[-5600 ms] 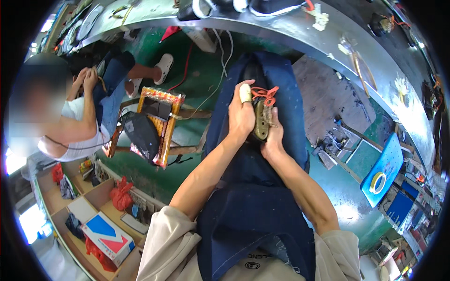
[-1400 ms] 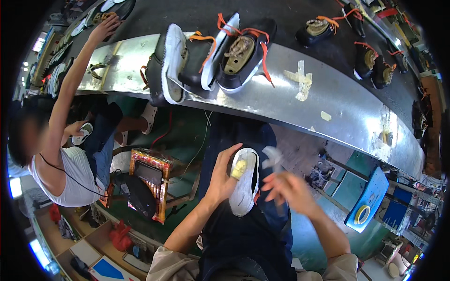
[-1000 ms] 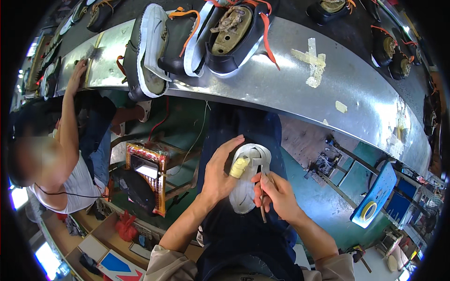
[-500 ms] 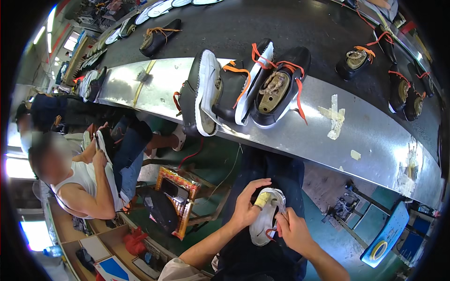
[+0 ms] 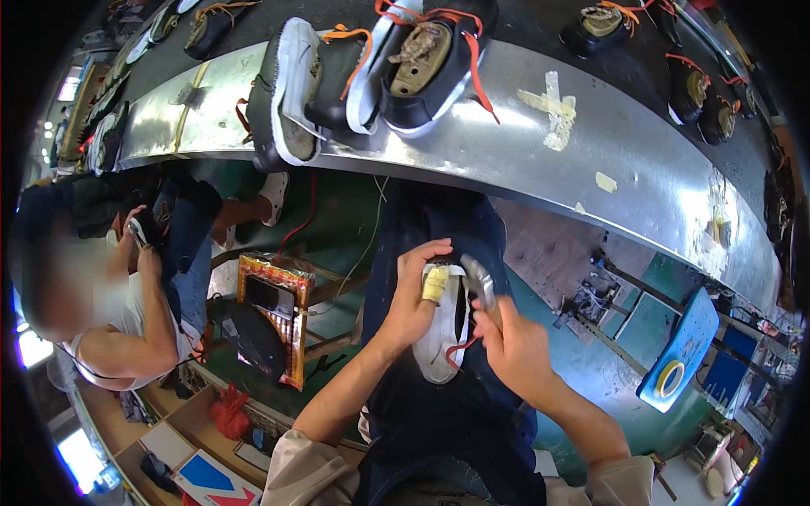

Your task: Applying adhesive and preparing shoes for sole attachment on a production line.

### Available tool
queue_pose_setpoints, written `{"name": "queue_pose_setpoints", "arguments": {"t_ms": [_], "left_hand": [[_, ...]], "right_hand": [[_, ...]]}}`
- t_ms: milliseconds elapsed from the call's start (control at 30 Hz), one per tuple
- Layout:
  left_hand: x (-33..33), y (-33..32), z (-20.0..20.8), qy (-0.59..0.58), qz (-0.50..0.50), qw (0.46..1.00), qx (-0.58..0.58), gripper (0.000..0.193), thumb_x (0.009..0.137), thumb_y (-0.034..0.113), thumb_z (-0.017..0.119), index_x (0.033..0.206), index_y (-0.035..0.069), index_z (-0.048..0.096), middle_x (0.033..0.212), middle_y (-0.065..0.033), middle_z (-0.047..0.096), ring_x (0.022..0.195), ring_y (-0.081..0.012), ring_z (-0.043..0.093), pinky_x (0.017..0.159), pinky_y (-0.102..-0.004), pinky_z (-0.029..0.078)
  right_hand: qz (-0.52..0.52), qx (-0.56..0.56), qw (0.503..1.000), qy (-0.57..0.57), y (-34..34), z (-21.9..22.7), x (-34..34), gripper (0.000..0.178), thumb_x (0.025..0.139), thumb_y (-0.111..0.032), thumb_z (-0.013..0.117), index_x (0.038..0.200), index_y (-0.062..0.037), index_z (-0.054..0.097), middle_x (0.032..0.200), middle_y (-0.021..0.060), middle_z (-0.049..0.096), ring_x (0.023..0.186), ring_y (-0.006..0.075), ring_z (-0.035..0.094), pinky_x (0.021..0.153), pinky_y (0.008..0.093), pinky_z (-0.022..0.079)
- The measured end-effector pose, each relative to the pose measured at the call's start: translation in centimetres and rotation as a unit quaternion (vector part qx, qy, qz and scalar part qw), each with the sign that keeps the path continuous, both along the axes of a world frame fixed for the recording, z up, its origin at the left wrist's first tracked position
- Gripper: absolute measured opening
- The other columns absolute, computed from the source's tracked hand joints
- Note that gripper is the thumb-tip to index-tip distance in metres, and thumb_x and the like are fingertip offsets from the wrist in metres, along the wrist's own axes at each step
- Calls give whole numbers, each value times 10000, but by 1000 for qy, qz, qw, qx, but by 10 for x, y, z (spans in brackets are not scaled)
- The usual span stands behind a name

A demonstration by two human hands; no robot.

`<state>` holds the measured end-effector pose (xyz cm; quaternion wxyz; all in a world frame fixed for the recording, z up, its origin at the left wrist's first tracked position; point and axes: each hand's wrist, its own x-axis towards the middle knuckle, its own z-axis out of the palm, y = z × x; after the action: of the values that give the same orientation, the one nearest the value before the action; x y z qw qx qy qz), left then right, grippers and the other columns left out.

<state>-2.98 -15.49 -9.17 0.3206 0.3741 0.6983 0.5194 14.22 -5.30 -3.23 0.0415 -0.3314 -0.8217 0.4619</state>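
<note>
A shoe [image 5: 441,341] lies on my lap with its pale sole facing up and a dark strip along its right side. My left hand [image 5: 415,297] grips its far left edge; yellow tape wraps the thumb, which presses on the sole. In my right hand [image 5: 512,344] is a grey metal hand tool [image 5: 480,281] with a curved head, beside the shoe's right edge. Its exact kind is unclear, and my fingers hide the handle. A thin red lace [image 5: 456,347] curls from the shoe close to my right fingers.
Dark shoes with orange laces [image 5: 417,63] stand at the metal edge [image 5: 498,160] of the workbench ahead. At left a person [image 5: 126,329] sits handling a shoe. A low stool with a patterned top [image 5: 295,337] is between us. A blue stool [image 5: 682,350] stands right.
The view has shifted, so the bench sits higher. The tool's curved head now shows above the shoe's right edge, and my right hand has drawn slightly away from the shoe.
</note>
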Motion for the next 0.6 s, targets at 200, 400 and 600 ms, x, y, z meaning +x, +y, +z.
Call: {"name": "queue_pose_setpoints", "arguments": {"t_ms": [200,400,600], "left_hand": [[7,-9,-17,-178,27,984,12,479,925,26,459,1400,64,509,1533,-146,456,1418,-326,360,1201,-409,270],[3,0,-14,-288,-18,958,11,458,1044,318,464,1453,113,485,1624,-87,331,1387,-204,452,1154,-353,356],[27,-8,14,-483,125,861,102,530,1096,330,431,1560,77,390,1612,-110,367,1450,-236,401,1214,-390,302]], "right_hand": [[91,63,992,-55,16,-12,-16,251,1047,-270,568,942,-46,526,667,153,662,634,364,687,558,478,512],[327,213,915,-101,10,19,20,93,915,-118,600,959,-43,568,781,139,676,689,340,707,597,443,555],[435,65,895,-73,34,14,21,171,964,-190,618,989,-31,559,807,135,682,718,328,709,611,446,557]]}}
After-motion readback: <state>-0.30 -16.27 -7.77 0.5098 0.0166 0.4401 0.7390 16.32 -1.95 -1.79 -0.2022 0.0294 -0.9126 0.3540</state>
